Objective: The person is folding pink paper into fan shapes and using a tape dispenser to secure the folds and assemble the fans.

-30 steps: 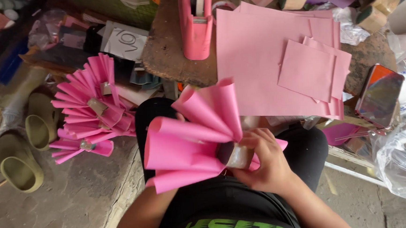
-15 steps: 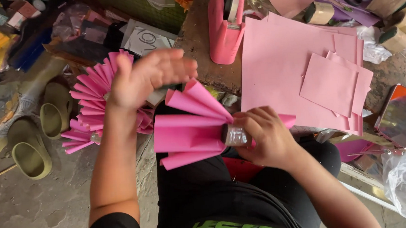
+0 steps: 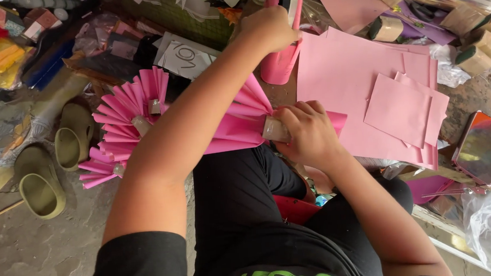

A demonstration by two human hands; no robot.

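While my right hand (image 3: 308, 134) pinches the pink paper fan (image 3: 239, 124) at its taped base over my lap, my left hand (image 3: 267, 28), fingers curled, grips the tape dispenser (image 3: 280, 62); I should pull tape steadily, keeping the pleats tight.

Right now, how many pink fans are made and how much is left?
Done: a pile of finished pink fans lies on the floor. In hand: the right hand pinches a folded fan at its taped end, while the left hand is at the pink tape dispenser. Left: flat pink sheets wait on the table.
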